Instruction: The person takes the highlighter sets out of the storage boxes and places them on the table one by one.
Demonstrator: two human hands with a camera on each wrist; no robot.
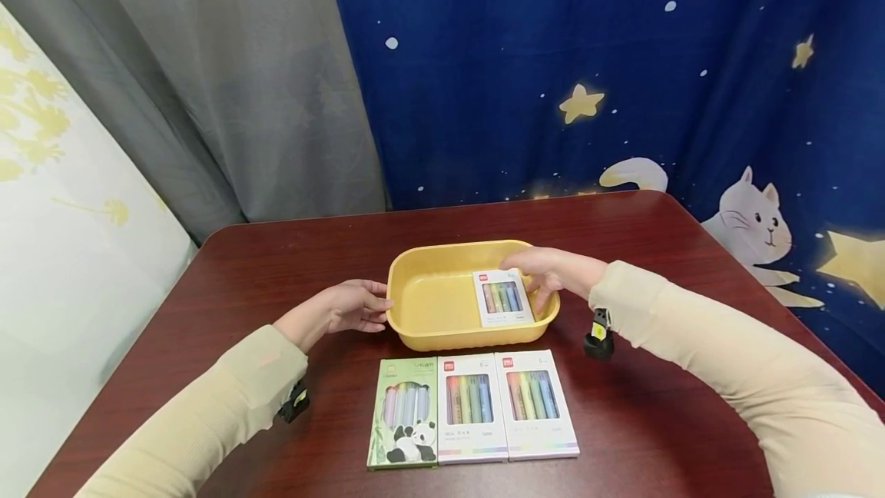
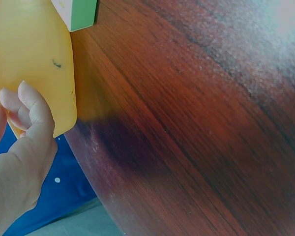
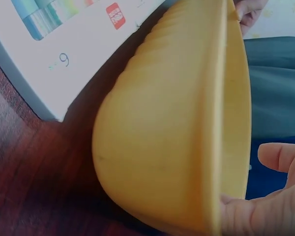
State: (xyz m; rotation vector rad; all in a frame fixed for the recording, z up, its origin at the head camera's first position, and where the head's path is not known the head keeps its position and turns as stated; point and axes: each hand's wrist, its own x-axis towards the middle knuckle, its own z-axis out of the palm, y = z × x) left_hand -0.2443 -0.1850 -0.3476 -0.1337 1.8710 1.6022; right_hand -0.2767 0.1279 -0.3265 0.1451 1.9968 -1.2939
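Note:
A yellow plastic basin stands on the table, with a white box of coloured markers lying at its right end. At the basin's left end, my left hand holds the rim, thumb at the edge and fingers against the outer wall. My right hand reaches over the right rim beside the marker box, its fingers spread around the box's right side. In the right wrist view, the parts of the right hand inside the basin are hidden by its wall.
In front of the basin, a green panda box of markers and two white marker boxes lie side by side. The dark red table ends at a blue star-patterned curtain and a grey curtain.

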